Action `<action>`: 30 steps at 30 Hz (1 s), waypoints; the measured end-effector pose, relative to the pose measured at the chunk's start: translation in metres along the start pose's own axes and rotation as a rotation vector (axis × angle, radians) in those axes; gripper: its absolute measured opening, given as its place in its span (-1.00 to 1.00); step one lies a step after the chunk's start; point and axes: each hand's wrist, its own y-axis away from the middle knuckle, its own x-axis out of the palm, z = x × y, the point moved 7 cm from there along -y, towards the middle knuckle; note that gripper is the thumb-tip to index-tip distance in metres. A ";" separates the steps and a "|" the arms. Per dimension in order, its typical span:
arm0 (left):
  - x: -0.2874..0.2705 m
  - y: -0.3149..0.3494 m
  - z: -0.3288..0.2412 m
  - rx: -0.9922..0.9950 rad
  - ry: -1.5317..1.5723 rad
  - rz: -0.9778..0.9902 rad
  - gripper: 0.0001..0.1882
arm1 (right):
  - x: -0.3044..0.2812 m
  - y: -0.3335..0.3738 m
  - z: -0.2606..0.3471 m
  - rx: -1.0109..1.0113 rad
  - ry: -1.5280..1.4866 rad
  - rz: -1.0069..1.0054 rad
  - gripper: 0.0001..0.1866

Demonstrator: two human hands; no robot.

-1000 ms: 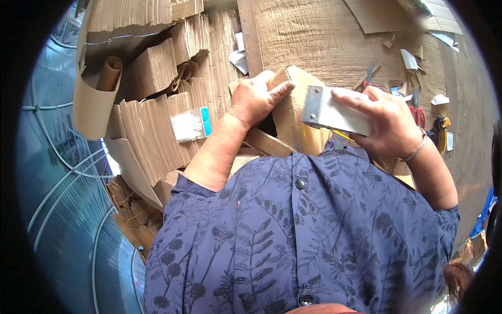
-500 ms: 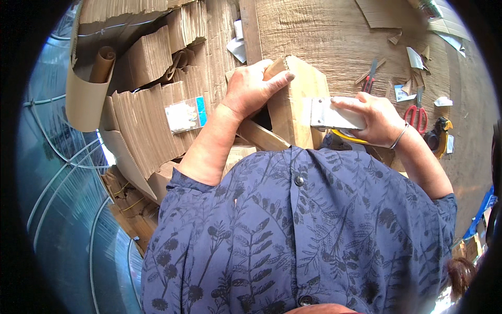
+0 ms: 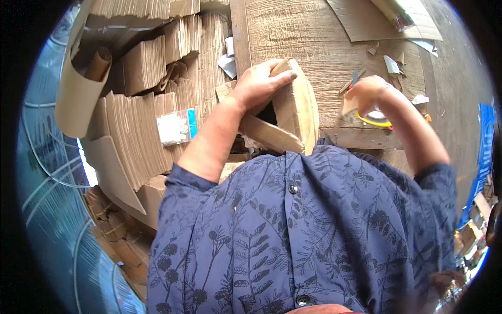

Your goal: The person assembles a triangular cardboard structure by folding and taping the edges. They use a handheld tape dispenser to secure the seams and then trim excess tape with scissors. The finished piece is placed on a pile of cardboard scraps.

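Observation:
My left hand (image 3: 265,83) is closed round the upper edge of a cardboard box (image 3: 293,104), with the thumb over the rim. The box stands tilted against my shirt, one narrow flap (image 3: 272,134) folded out toward my left and a dark gap beside it. To the right of the box, apart from it, my right hand (image 3: 370,93) is closed on a tape dispenser (image 3: 388,123) with a yellow rim. The hand is smeared by motion and hides most of the dispenser. A knife-like tool (image 3: 355,76) shows just behind the fingers.
Stacks of flat cardboard (image 3: 137,137) fill the left side, with a small clear bag (image 3: 174,127) of white bits on them. A rolled sheet (image 3: 83,99) stands at far left. Paper scraps (image 3: 392,65) and a cardboard sheet (image 3: 376,21) lie at the back right.
My right hand has moved right with the tape dispenser, off the box's face, and now covers the place of the red-handled scissors. My left hand keeps its grip. The view has shifted slightly.

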 end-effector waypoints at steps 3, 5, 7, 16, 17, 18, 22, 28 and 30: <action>0.001 -0.016 -0.009 0.007 -0.020 0.142 -0.40 | -0.005 0.050 -0.011 0.059 -0.486 -0.563 -0.28; 0.003 -0.008 -0.018 0.020 -0.143 -0.032 -0.50 | -0.010 0.079 0.002 0.079 -0.648 -0.899 -0.26; -0.007 0.003 -0.043 0.413 -0.297 -0.423 -0.57 | -0.025 0.111 0.029 -0.004 -0.543 -1.222 -0.23; -0.007 0.028 -0.074 0.251 1.021 0.206 -0.68 | -0.072 0.165 0.096 -0.039 -0.100 -1.552 -0.16; -0.011 0.029 -0.073 0.261 0.971 0.166 -0.71 | -0.074 0.166 0.097 -0.049 -0.123 -1.538 -0.17; -0.016 0.030 -0.066 0.240 0.983 0.144 -0.72 | -0.075 0.163 0.098 -0.068 -0.151 -1.521 -0.17; -0.052 0.026 -0.013 0.161 0.945 -0.058 -0.80 | -0.046 0.160 0.086 -0.024 -0.294 -1.389 -0.21; -0.056 0.000 0.050 -0.004 0.937 -0.088 -0.77 | -0.028 0.142 0.084 0.014 -0.384 -1.248 -0.19; -0.065 -0.006 0.057 0.012 0.774 -0.200 -0.72 | -0.035 0.137 0.085 0.014 -0.384 -1.226 -0.19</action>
